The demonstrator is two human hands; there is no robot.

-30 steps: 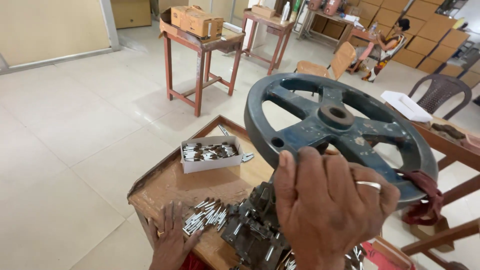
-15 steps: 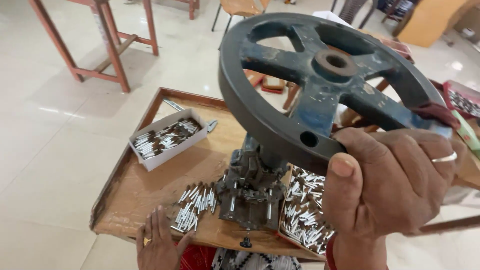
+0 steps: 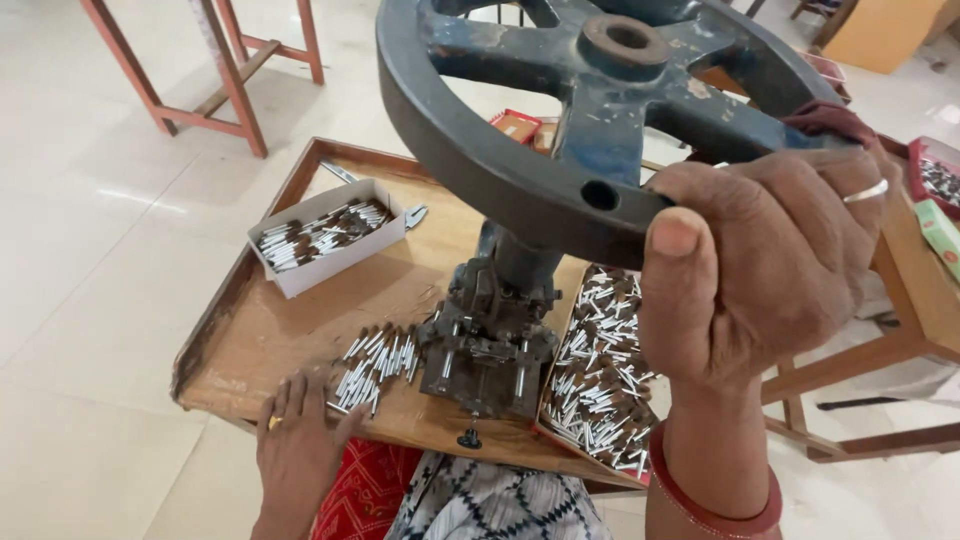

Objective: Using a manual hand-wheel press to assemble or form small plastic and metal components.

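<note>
My right hand (image 3: 770, 260) grips the rim of a large dark iron handwheel (image 3: 520, 160) that tops a small press (image 3: 487, 345) on a wooden tray-table (image 3: 290, 320). A ring and a red bangle show on that hand and wrist. My left hand (image 3: 297, 445) lies flat at the table's near edge, its fingers touching a loose pile of small silver and dark metal pieces (image 3: 375, 362) just left of the press. On the right of the press, a shallow box (image 3: 598, 380) holds many more of the same pieces.
A white cardboard box (image 3: 325, 240) with several pieces stands at the table's back left. Red-brown metal stands (image 3: 215, 70) are on the tiled floor behind. Another table (image 3: 930, 260) with a red tray stands to the right.
The view has tipped down and moved closer to the press. My right hand has swung the handwheel rim round toward me. My left hand has stayed by the loose pile.
</note>
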